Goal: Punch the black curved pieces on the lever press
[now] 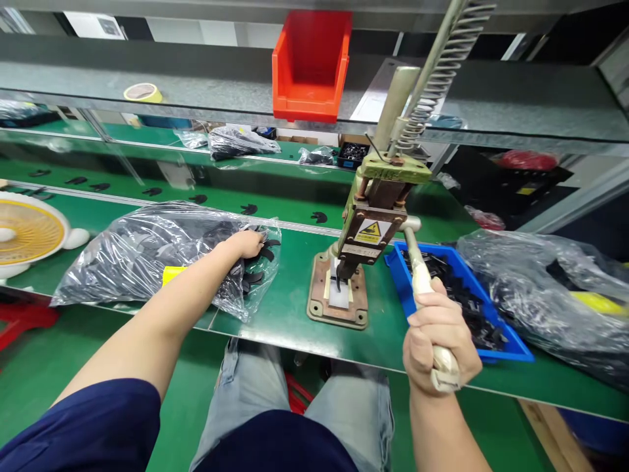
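My right hand (437, 334) is wrapped round the pale, tape-wrapped lever (419, 265) of a green hand press (371, 223). Below the press head, a small white fixture block (339, 295) sits on the bolted base plate, with a black piece at its upper end under the tool. At the mouth of a clear plastic bag (132, 242) on the left, my left hand (248, 244) reaches in among curved black plastic parts (253, 277). Its fingers look curled, but their tips are partly hidden, so what they hold cannot be made out.
Right of the press stands a blue tray (515, 351) of black parts, beside another clear bag (555, 288). Behind, several black pieces (319, 217) lie in a row on a green strip. An orange bin (312, 98) and tape roll (142, 92) rest on the shelf; a fan (29, 229) is far left.
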`<action>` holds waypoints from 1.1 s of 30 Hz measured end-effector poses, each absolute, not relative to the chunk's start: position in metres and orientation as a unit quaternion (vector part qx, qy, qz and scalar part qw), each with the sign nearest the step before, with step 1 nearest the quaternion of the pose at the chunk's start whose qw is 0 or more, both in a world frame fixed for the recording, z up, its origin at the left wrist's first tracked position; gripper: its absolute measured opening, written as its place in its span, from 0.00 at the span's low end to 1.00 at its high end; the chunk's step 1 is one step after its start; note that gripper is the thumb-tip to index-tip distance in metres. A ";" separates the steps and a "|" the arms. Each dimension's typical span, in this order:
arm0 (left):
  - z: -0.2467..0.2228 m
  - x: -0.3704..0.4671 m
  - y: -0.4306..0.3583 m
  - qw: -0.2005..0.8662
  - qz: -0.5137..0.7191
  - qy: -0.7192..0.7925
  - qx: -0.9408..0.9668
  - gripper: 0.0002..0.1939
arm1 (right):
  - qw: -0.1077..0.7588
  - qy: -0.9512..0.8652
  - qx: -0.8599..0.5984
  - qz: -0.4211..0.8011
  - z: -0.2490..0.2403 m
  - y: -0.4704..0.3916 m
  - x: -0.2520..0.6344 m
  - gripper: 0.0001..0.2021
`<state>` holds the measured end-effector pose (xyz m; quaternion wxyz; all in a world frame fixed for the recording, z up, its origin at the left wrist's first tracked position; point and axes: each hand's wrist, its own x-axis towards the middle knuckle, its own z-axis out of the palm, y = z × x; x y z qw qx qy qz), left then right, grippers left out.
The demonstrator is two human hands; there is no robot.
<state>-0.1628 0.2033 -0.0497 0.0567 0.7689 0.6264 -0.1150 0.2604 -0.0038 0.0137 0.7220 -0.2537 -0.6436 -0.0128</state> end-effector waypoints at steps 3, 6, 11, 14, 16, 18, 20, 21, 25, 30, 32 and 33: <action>-0.053 -0.154 0.200 0.047 -0.117 0.628 0.768 0.24 | 0.718 -0.649 -0.251 -0.009 0.015 -0.005 0.259 0.08; -0.054 -0.146 0.199 0.049 -0.118 0.630 0.766 0.26 | 0.717 -0.651 -0.250 -0.008 0.017 -0.005 0.259 0.08; -0.039 -0.139 0.195 0.037 -0.079 0.640 0.764 0.20 | 0.715 -0.652 -0.251 -0.013 0.014 -0.004 0.260 0.08; -0.030 -0.132 0.185 0.023 -0.028 0.641 0.767 0.16 | 0.712 -0.655 -0.253 -0.009 0.013 -0.005 0.261 0.08; -0.030 -0.122 0.175 0.057 0.033 0.643 0.763 0.12 | 0.709 -0.655 -0.259 -0.006 0.013 -0.006 0.262 0.08; -0.035 -0.107 0.163 0.160 0.112 0.637 0.746 0.08 | 0.706 -0.657 -0.265 -0.005 0.014 -0.007 0.262 0.08; -0.044 -0.090 0.150 0.276 0.180 0.616 0.715 0.07 | 0.704 -0.657 -0.269 -0.007 0.014 -0.007 0.261 0.08; -0.049 -0.081 0.144 0.319 0.204 0.607 0.698 0.08 | 0.704 -0.657 -0.270 -0.007 0.015 -0.008 0.261 0.08; -0.061 -0.049 0.121 0.420 0.262 0.591 0.637 0.19 | 0.705 -0.655 -0.272 -0.011 0.015 -0.008 0.260 0.09; -0.058 -0.018 0.107 0.575 0.362 0.497 0.540 0.23 | 0.704 -0.653 -0.277 -0.017 0.015 -0.008 0.259 0.09; -0.057 -0.008 0.106 0.609 0.411 0.483 0.476 0.23 | 0.704 -0.654 -0.277 -0.016 0.015 -0.008 0.259 0.09; -0.056 -0.005 0.105 0.623 0.426 0.480 0.448 0.23 | 0.704 -0.654 -0.277 -0.016 0.015 -0.008 0.259 0.09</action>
